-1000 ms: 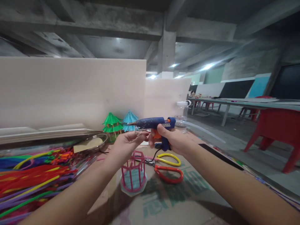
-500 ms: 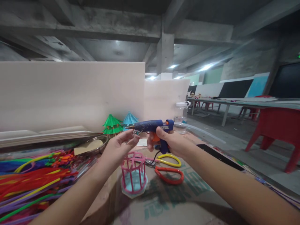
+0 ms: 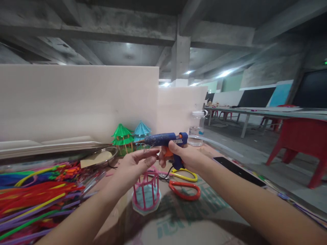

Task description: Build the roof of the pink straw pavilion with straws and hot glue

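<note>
Curling round glue gun (image 3: 161,139): right fingers (image 3: 174,147); left fingers (image 3: 138,156) slightly parted, hold unclear; label (image 3: 177,141) illegible; cardboard (image 3: 194,231) green-lettered

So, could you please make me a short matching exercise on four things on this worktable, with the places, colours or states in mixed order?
Column one
1. glue gun
2. scissors
3. bottle
4. pink frame

Column two
A. topped with a white lid
B. upright on a pale blue base
C. gripped in the right hand
D. lying flat, with one yellow handle and one red handle

Right pairs: 1-C, 2-D, 3-A, 4-B
</note>
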Demonstrator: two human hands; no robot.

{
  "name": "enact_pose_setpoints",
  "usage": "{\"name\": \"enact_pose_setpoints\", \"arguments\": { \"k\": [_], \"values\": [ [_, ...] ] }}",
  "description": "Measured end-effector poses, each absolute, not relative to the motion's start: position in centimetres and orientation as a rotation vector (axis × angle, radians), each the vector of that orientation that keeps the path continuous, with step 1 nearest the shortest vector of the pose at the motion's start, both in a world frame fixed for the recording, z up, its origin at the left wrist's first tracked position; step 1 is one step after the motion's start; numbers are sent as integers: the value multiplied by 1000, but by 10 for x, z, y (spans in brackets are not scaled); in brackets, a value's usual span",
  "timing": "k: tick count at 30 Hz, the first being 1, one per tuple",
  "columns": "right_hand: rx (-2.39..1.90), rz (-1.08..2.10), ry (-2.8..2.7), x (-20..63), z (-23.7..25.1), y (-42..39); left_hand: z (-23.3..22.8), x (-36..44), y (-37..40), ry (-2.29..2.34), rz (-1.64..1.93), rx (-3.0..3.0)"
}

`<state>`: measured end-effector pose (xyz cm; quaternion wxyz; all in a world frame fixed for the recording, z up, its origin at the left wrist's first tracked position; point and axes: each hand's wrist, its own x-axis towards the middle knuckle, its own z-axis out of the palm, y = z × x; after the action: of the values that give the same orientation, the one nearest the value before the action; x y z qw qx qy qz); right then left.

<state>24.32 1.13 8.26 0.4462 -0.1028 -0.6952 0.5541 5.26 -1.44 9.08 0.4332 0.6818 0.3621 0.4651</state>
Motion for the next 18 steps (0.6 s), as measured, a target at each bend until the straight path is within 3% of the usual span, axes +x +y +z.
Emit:
{"name": "enact_pose_setpoints", "arguments": {
  "k": [12, 18],
  "values": [
    [-241, 1387, -1701, 247, 86, 9, 94, 43, -6, 1182, 1326, 1668],
    [-245, 1428, -1705, 247, 84, 11, 104, 26, 0, 1034, 1383, 1691]
  ]
}}
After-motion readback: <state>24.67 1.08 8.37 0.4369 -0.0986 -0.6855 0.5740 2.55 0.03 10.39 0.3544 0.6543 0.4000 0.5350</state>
